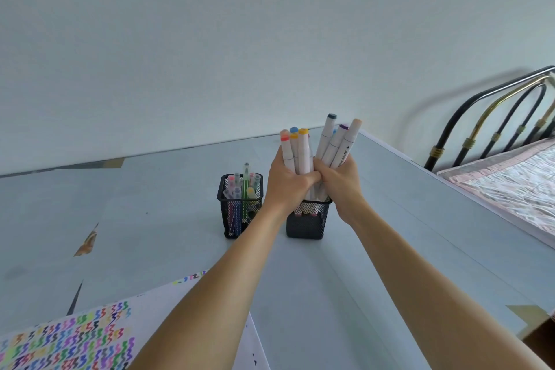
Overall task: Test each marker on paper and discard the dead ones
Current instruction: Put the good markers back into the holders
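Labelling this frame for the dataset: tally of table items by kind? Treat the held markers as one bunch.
Mesh pen cups: 2
Marker bunches, gripped by left hand and right hand: 1
Scribbled test paper: 1
Total: 4

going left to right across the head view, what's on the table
scribbled test paper → left mesh cup of pens → left hand → bundle of markers over the right mesh cup → right hand
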